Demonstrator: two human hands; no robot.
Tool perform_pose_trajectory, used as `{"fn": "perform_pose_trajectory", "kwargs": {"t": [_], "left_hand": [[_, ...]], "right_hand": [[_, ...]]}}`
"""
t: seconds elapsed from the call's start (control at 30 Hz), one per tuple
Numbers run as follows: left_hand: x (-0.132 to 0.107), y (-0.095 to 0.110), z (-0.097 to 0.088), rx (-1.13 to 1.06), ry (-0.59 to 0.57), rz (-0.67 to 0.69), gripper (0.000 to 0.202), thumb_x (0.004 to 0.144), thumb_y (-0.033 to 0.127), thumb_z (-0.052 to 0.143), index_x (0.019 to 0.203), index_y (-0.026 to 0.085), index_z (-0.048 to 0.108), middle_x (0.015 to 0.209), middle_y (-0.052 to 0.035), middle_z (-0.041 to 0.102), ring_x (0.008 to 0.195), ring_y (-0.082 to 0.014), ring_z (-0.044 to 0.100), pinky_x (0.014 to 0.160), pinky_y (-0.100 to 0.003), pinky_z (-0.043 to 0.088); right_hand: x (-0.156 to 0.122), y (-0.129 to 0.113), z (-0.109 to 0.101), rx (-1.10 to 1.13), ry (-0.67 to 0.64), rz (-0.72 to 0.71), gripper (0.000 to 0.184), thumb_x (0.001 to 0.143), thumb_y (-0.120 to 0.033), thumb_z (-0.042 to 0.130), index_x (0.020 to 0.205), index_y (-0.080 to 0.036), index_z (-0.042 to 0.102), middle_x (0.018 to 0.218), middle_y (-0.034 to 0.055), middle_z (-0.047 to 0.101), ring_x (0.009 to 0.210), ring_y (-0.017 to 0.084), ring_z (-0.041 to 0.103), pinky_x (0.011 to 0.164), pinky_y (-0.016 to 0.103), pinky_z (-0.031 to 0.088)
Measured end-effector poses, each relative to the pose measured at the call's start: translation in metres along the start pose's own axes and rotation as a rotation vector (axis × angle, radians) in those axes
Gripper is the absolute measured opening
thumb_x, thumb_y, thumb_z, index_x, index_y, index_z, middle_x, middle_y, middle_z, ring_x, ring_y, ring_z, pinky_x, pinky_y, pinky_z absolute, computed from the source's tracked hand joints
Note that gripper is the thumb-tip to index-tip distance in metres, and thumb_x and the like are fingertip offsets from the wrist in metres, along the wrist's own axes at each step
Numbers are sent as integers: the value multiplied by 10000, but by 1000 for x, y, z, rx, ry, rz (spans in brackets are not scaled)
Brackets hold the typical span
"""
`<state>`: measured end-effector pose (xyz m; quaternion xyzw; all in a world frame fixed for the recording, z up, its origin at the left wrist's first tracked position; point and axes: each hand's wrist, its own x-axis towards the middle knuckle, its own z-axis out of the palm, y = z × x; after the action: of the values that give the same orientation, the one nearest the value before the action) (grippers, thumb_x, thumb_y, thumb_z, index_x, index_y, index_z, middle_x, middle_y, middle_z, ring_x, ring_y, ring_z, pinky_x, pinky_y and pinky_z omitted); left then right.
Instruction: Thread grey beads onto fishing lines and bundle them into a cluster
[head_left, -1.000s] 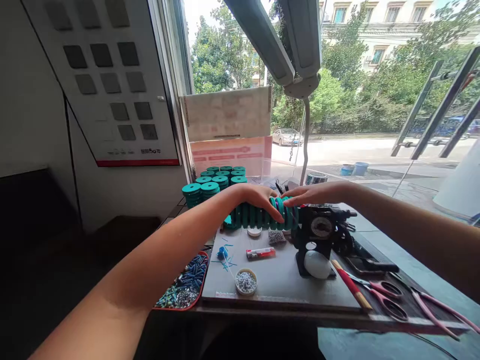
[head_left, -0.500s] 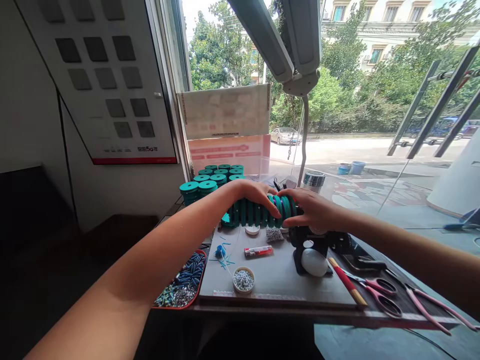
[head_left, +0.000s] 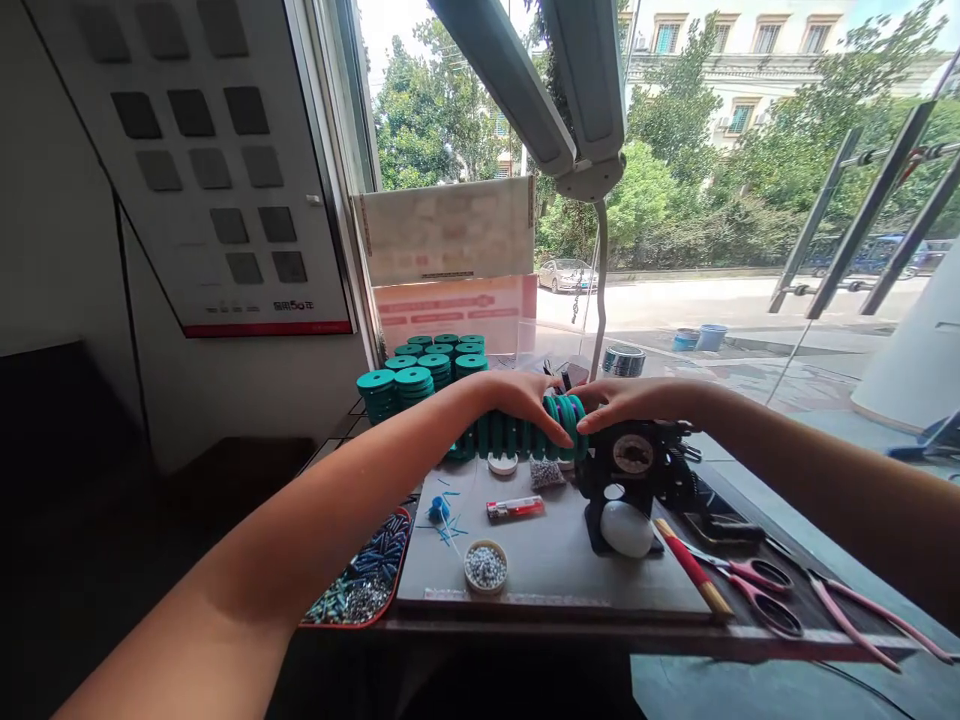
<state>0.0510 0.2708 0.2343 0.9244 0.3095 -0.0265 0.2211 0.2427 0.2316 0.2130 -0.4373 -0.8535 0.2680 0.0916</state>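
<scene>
A sideways row of teal spools [head_left: 495, 436] lies above the back of the grey board. My left hand [head_left: 529, 402] is closed over this row from above, its thumb pressed along the front. My right hand [head_left: 606, 402] curls around the right end, with fingertips against the last teal discs [head_left: 564, 410]; small purple spots show between them. Just below and right of my right hand stands a black device with a round dial [head_left: 634, 454]. The fingers behind the spools are hidden.
More teal spools [head_left: 395, 385] stand stacked at the back left. On the board [head_left: 555, 560] are a bowl of beads [head_left: 486, 567], a red-and-white packet [head_left: 515, 508] and a white rounded object [head_left: 628, 528]. Scissors [head_left: 765, 590] and pliers [head_left: 855, 620] lie right; a parts tray [head_left: 375, 570] sits left.
My right hand has slid a little right along the spools and its wrist has risen, so the black device's dial now shows. My left hand stays over the row.
</scene>
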Motion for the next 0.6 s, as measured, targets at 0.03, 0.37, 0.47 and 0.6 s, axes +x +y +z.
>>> {"fn": "perform_pose_trajectory", "kwargs": {"t": [0.03,0.37,0.47,0.6], "left_hand": [[0,1,0,1,-3,-2,848,507,494,750,1252,180,492,1244,-99,575,1140,-290,509,956,-372,389],[6,-6,-3,-59,-34,-29,881,524,507,718,1284,155,443,1248,-106,583,1093,-276,558,913,-351,446],[7,-6,-6,-63,-21,-31,864,506,467,736,1265,154,468,1299,-109,545,1181,-288,486,966,-344,401],[7,-6,-7,-75,-20,-34,770,528,423,724,1231,193,509,1305,-80,544,1193,-288,472,981,-368,381]], "right_hand": [[2,-2,1,-1,-18,-3,495,705,-591,549,950,-175,659,930,49,686,814,206,652,640,255,524],[-8,0,53,-301,558,-97,655,607,-306,706,1210,-161,495,1248,134,536,1185,323,446,1045,524,259],[-10,3,78,-355,695,-132,573,680,-233,647,1221,-163,471,1332,136,471,1280,307,347,1104,532,97],[-14,-1,85,-334,721,-136,554,720,-229,606,1251,-181,454,1371,133,430,1326,306,275,1107,541,62]]}}
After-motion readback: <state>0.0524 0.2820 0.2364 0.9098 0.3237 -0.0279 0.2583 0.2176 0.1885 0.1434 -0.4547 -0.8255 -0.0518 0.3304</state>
